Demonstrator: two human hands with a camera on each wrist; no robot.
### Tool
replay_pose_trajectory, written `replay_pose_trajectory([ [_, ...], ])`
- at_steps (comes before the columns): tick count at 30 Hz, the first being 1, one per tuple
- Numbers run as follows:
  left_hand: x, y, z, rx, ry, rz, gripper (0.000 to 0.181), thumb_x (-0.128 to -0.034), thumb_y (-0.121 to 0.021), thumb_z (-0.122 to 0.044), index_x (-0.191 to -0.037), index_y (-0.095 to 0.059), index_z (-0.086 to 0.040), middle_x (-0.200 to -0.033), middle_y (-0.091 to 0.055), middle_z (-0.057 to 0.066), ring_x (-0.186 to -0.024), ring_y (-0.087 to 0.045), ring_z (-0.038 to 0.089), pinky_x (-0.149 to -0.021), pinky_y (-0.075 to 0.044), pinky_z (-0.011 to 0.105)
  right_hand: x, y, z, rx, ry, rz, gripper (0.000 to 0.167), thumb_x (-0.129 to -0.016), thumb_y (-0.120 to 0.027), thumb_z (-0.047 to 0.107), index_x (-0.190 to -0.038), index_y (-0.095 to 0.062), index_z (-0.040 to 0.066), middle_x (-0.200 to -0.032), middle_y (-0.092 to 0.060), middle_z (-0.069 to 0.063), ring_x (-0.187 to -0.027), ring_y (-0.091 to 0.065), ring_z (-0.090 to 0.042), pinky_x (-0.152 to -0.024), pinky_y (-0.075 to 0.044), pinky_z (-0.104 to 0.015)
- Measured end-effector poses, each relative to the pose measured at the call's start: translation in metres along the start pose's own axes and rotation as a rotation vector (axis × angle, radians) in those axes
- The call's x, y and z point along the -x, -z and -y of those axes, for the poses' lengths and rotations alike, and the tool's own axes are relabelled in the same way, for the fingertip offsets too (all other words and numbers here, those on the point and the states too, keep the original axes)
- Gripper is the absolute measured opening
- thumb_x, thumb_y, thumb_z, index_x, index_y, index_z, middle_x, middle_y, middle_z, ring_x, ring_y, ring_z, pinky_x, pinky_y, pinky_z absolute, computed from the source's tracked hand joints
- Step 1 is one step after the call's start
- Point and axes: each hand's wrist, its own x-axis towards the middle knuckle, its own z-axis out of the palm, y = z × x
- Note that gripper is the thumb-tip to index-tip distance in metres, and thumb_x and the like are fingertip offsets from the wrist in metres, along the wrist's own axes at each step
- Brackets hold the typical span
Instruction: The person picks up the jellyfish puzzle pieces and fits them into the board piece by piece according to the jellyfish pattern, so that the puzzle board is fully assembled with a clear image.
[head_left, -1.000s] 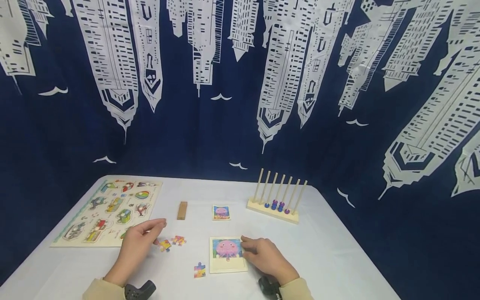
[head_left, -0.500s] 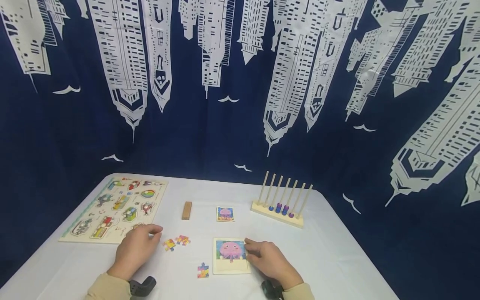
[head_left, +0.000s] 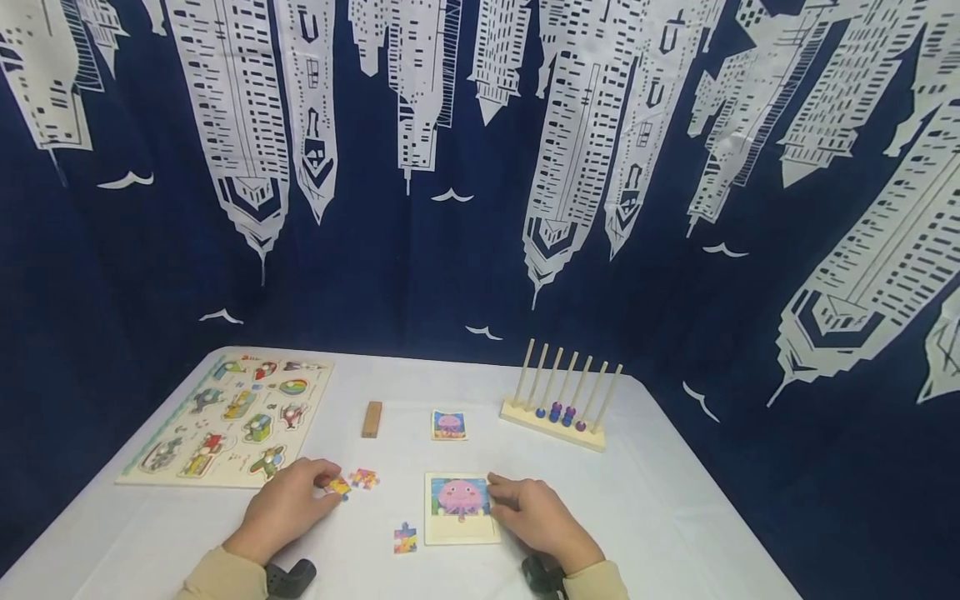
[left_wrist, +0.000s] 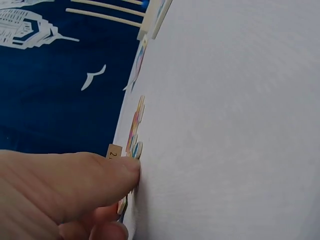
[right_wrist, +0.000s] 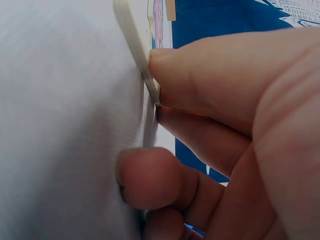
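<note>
Two bare hands work on a white tabletop (head_left: 660,508). The right hand (head_left: 536,518) has its fingers curved against the right edge of a square tray (head_left: 461,533), thumb and forefinger gripping that edge, probably so the tray does not slide. The tray lies flat in front of the person; a pink sea creature (head_left: 459,497) fills its far part, and the near part is bare. The left hand (head_left: 279,510) pinches a yellow piece (head_left: 341,486) between thumb and forefinger — low and side-on, likely because the piece is thin and flat. A pink piece (head_left: 365,477) lies just beside it, and a third piece (head_left: 405,537) lies left of the tray, all seemingly within easy reach. A small card (head_left: 448,425) with a similar creature sits beyond the tray, perhaps placed for looking at.

Much is covered: the left hand's fingers hide part of the yellow piece, and its wrist view shows the pieces nearly edge-on, so how firm the pinch is cannot be told. The right wrist view cuts off most of the tray. A wooden block (left_wrist: 113,151) peeks past the left thumb — its marking mostly blocked.
</note>
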Motion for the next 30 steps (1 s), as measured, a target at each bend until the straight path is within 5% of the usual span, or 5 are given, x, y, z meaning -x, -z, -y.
replay_pose_trajectory([
  [14,0.0003,-0.0037,-0.002,0.024,-0.096,-0.036,0.042,-0.0767,-0.087,-0.013,-0.116,-0.075,-0.014,-0.09,-0.064,-0.006,-0.075,-0.055,0.01,-0.064,-0.047,0.032,0.0004,-0.0003,0.0009,-0.003,0.002,-0.009,0.034,-0.093,-0.073,0.023,-0.125,-0.073,0.009,-0.143,-0.063,-0.001,-0.132,-0.06,-0.036,-0.11,-0.04,-0.063],
  [30,0.0024,-0.0032,-0.003,-0.01,-0.041,-0.008,0.036,-0.0788,-0.087,-0.026,-0.111,-0.078,-0.014,-0.084,-0.06,-0.004,-0.07,-0.052,0.013,-0.059,-0.043,0.031,0.0016,-0.0003,0.0006,-0.016,0.005,-0.003,0.035,-0.095,-0.071,0.022,-0.126,-0.073,0.008,-0.144,-0.063,-0.002,-0.133,-0.059,-0.036,-0.111,-0.039,-0.064],
])
